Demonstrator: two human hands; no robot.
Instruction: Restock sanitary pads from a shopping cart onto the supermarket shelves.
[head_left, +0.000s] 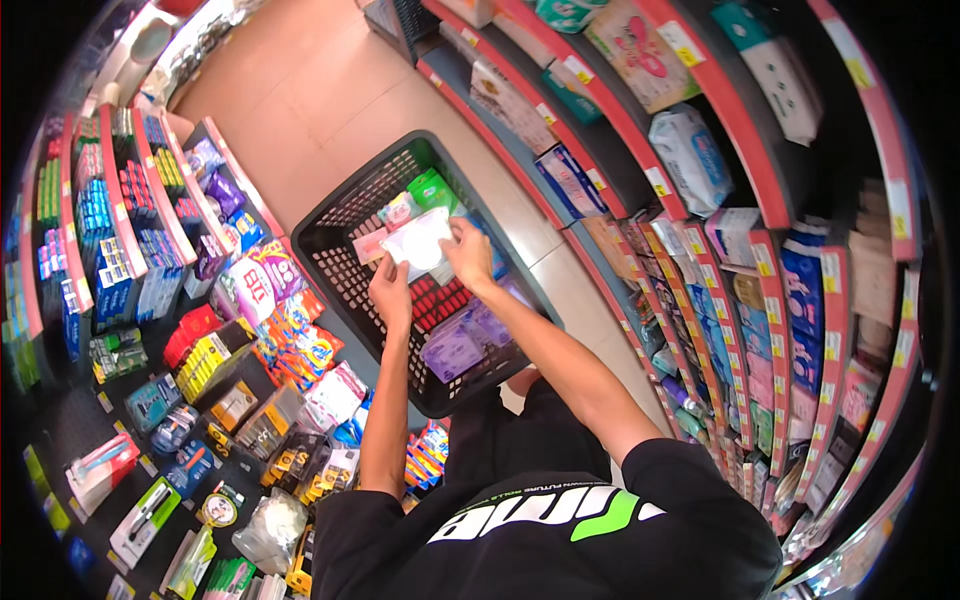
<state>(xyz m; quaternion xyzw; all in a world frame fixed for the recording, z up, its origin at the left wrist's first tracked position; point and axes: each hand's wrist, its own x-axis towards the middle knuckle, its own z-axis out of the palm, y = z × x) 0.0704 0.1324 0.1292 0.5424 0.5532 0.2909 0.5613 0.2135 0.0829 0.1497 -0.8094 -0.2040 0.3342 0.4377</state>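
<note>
A white, flat pack (416, 244), overexposed in the middle, is held between both hands above a black plastic shopping basket (330, 300). My left hand (391, 289) grips its lower left edge, and my right hand (469, 253) pinches its right side. In the basket below are a green pack (433, 190), a pale pack with a pink and green print (399, 210), a pink pack (370, 246), red packs in rows (427, 307), purple packs (454, 352) and a blue pack partly hidden behind my right hand.
Store shelves with red edges and price tags (772, 285) line the right, holding tissue packs (690, 157). To the left stand shelves of small boxes (135, 195), bagged goods (296, 337) and hanging packaged items (146, 517). Tiled floor (315, 97) shows beyond the basket.
</note>
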